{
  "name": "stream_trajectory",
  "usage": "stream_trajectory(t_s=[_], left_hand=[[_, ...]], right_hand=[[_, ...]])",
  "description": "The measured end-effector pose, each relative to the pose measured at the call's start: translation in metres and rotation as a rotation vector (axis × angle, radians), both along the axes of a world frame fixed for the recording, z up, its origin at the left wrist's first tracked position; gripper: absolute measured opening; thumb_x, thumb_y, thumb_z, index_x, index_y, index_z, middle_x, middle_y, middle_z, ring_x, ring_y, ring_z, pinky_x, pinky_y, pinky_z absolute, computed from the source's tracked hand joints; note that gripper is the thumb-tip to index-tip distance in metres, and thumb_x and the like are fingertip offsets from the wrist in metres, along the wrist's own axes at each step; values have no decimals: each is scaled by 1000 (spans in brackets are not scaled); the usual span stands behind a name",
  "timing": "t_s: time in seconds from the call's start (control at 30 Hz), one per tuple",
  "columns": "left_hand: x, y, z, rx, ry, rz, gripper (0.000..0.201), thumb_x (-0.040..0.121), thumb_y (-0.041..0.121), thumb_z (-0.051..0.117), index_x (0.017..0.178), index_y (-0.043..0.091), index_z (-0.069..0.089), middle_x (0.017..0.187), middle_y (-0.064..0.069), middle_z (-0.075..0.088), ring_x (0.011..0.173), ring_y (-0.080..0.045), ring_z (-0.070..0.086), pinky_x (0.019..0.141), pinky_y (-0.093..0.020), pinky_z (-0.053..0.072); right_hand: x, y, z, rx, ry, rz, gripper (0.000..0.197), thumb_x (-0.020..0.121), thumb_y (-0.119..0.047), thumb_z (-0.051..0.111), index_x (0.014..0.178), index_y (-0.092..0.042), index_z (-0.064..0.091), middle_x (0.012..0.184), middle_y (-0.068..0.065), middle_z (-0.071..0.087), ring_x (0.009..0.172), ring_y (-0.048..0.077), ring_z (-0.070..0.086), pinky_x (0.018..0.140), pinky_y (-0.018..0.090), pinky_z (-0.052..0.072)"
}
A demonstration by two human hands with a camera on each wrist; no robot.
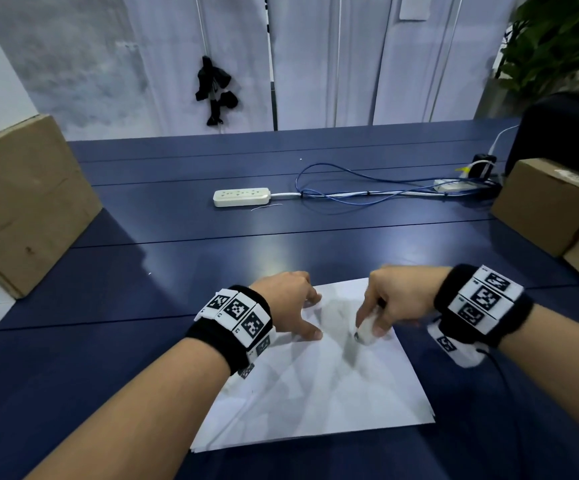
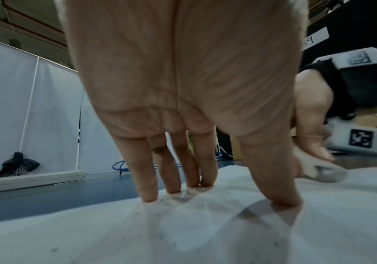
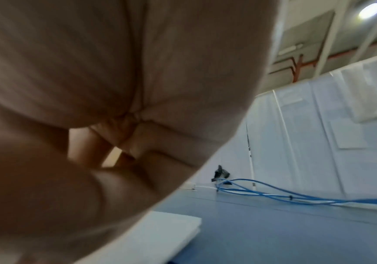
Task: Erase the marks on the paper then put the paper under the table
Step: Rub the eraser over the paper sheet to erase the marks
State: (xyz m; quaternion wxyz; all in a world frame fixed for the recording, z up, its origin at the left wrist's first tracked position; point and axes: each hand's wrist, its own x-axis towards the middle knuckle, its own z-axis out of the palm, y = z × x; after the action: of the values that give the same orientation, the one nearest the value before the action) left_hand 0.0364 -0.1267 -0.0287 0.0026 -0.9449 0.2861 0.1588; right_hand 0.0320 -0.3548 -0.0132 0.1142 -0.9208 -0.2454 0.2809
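A white sheet of paper point(image 1: 319, 386) lies on the dark blue table point(image 1: 115, 341) in front of me, with a faint grey smudge near its upper middle. My left hand point(image 1: 298, 306) presses the paper's far left part with straight, spread fingertips point(image 2: 149, 194). My right hand point(image 1: 381, 306) pinches a white eraser point(image 1: 366, 330) with a dirty grey tip, and that tip touches the paper beside the smudge. The left wrist view shows the eraser point(image 2: 322, 172) blurred on the sheet point(image 2: 183, 232). The right wrist view is mostly palm; a paper corner point(image 3: 167, 230) shows below.
A white power strip point(image 1: 241, 196) and blue cables point(image 1: 367, 188) lie across the table's middle. Cardboard boxes stand at the left point(image 1: 21, 202) and right point(image 1: 555, 206) edges. A black case point(image 1: 565, 129) and a plant sit at the back right. White panels close the far side.
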Motion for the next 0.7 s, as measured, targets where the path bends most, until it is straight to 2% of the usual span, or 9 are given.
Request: stream_trajectory(t_s=[0.07, 0.17, 0.27, 0.33, 0.4, 0.47, 0.57, 0.63, 0.7], left_hand=[[0, 0, 0, -11, 4, -4, 63, 77, 57, 72, 128, 23, 60, 118, 2, 50, 107, -22, 54, 83, -36, 49], [-1, 0, 1, -22, 5, -3, 69, 78, 58, 71, 136, 25, 55, 119, 2, 49, 108, -21, 53, 82, -34, 47], [-1, 0, 0, 0, 6, -3, 64, 78, 58, 71, 131, 24, 59, 118, 2, 49, 107, -21, 53, 83, -35, 49], [0, 0, 0, 14, 4, 6, 61, 77, 58, 71, 124, 21, 61, 117, 2, 49, 105, -21, 54, 83, -37, 51], [1, 0, 1, 21, -1, 10, 60, 77, 59, 71, 121, 18, 62, 116, 2, 49, 104, -22, 55, 83, -38, 51], [1, -2, 1, 16, 0, 5, 60, 77, 58, 72, 122, 21, 63, 116, 3, 49, 104, -21, 54, 79, -35, 49], [1, -1, 1, -11, 8, 2, 65, 77, 57, 72, 132, 25, 58, 119, 4, 48, 107, -20, 53, 75, -30, 40], [0, -1, 1, -26, 9, 4, 69, 77, 57, 73, 136, 24, 55, 120, 4, 48, 108, -19, 53, 76, -29, 39], [0, -1, 0, -20, 8, 3, 66, 77, 57, 72, 133, 25, 57, 119, 3, 48, 108, -20, 53, 77, -30, 42]], right_hand=[[16, 4, 1, -24, -171, -50, 24, 75, -40, 77, 99, -43, 76, 62, -5, 69, 62, 26, 66, 64, 31, 60], [30, 5, 1, -11, -312, -124, 22, 80, -45, 72, 98, -34, 79, 72, -6, 71, 61, 17, 61, 63, 31, 58], [20, 0, -3, 13, -294, -104, 23, 80, -41, 75, 103, -37, 77, 74, -14, 72, 68, 11, 63, 70, 28, 58], [7, -4, -4, -2, -158, -59, 26, 74, -36, 79, 99, -42, 75, 59, -17, 65, 57, 4, 60, 64, 23, 56], [0, -6, -3, -12, -34, -32, 30, 68, -39, 79, 97, -45, 74, 58, 0, 65, 50, 21, 60, 59, 29, 56], [6, -3, -3, -15, -103, -27, 32, 67, -43, 77, 99, -45, 74, 64, 3, 70, 59, 28, 66, 63, 34, 59], [25, 4, 0, 15, -316, -109, 19, 80, -47, 74, 95, -35, 79, 64, -10, 68, 64, 13, 61, 67, 28, 54], [29, 5, 0, 33, -347, -140, 16, 83, -45, 73, 92, -33, 79, 56, -16, 61, 60, 6, 55, 66, 26, 50], [22, 0, -2, 47, -289, -113, 22, 79, -44, 75, 98, -35, 78, 56, -19, 61, 62, 9, 57, 70, 28, 54]])
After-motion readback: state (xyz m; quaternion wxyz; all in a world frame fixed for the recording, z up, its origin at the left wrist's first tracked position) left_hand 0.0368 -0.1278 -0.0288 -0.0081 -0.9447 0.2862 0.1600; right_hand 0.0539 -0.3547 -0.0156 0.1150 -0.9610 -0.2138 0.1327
